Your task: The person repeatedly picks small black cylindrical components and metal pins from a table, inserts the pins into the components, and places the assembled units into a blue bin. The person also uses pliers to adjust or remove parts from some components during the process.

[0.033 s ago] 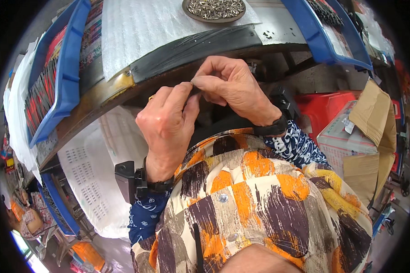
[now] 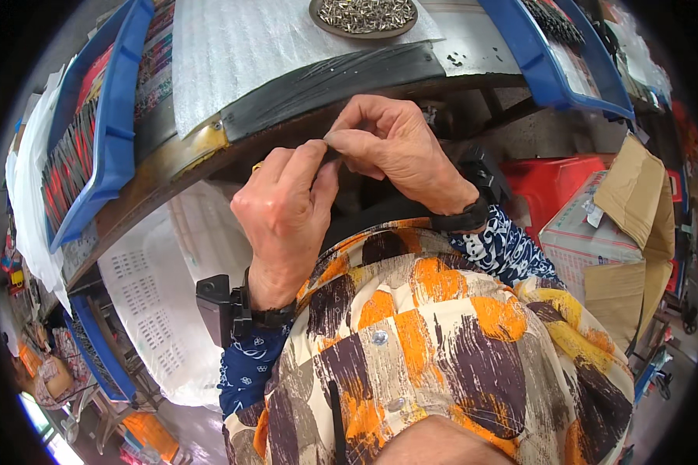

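My left hand (image 2: 281, 208) and my right hand (image 2: 403, 151) meet fingertip to fingertip in front of the table's near edge. Thumb and forefinger of the right hand are pinched together, touching the left fingertips. The left fingers are bent in toward the thumb. Whatever sits between them is too small and too covered to make out. Beyond the hands, a round dark dish (image 2: 364, 35) heaped with small silvery metal pieces (image 2: 364, 14) rests on a white foam sheet (image 2: 244, 66).
Black covering (image 2: 333, 87) lines the table's front edge. A blue bin (image 2: 118, 147) with dark and red flat pieces stands left, another blue bin (image 2: 531, 66) right. An open cardboard box (image 2: 632, 198) and a red plastic object (image 2: 543, 186) are lower right; white plastic wrapping (image 2: 151, 310) lies lower left.
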`<state>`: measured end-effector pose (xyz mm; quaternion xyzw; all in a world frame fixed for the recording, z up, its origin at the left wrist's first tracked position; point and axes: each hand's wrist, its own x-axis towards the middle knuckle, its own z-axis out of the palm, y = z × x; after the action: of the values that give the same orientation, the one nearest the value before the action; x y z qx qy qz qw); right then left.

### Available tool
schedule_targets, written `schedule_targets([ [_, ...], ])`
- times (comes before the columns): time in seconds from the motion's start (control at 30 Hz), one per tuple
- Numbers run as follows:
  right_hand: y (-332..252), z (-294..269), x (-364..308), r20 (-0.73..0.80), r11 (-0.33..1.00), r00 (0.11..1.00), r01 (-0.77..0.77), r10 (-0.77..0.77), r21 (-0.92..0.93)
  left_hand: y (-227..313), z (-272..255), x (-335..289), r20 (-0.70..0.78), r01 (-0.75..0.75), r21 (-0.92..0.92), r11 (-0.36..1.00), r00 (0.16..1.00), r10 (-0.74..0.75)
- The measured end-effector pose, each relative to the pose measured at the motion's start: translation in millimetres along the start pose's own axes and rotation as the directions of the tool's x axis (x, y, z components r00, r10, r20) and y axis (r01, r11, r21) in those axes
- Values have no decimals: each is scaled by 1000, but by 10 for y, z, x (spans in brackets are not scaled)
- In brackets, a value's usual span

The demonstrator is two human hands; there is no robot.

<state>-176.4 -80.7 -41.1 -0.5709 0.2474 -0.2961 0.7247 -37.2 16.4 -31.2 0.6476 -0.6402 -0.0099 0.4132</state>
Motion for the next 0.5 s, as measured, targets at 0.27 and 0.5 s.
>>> schedule_targets([
  [0.27,66,54,0,-75,982,982,164,-171,-91,-34,42,19,-58,-14,-42,999,998,11],
  [0.5,164,-66,43,56,985,990,124,-132,124,-34,-71,49,92,139,-230,963,988,-120],
])
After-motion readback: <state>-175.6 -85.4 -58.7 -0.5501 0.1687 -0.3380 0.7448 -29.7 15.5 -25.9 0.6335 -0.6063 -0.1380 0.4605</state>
